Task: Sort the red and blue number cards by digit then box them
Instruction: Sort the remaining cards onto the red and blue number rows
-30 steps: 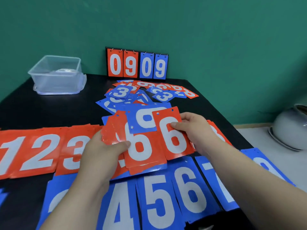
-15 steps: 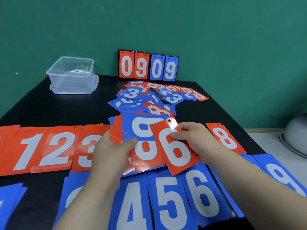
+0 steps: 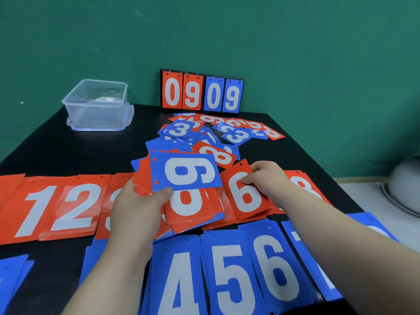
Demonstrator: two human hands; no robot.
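Note:
My left hand (image 3: pixel 138 208) grips a fanned stack of cards with a blue 9 card (image 3: pixel 185 171) lying sideways on top and red cards beneath. My right hand (image 3: pixel 266 178) pinches a red 6 card (image 3: pixel 244 196), which rests flat on the table to the right of the stack, beside a red 8 card (image 3: pixel 302 185). Red piles 1 (image 3: pixel 34 208) and 2 (image 3: pixel 77 205) lie at the left. Blue piles 4 (image 3: pixel 179 283), 5 (image 3: pixel 231 273), 6 (image 3: pixel 277 267) line the near edge. An unsorted heap (image 3: pixel 204 137) lies further back.
A clear plastic box (image 3: pixel 97 105) stands at the back left of the black table (image 3: pixel 68 146). A flip scoreboard (image 3: pixel 202 92) reading 0909 leans on the green wall. A metal pot (image 3: pixel 404 189) sits on the floor at the right.
My right hand carried the red 6 card rightward off the held stack and laid it on the table next to the red 8. The blue 9 now tops the stack.

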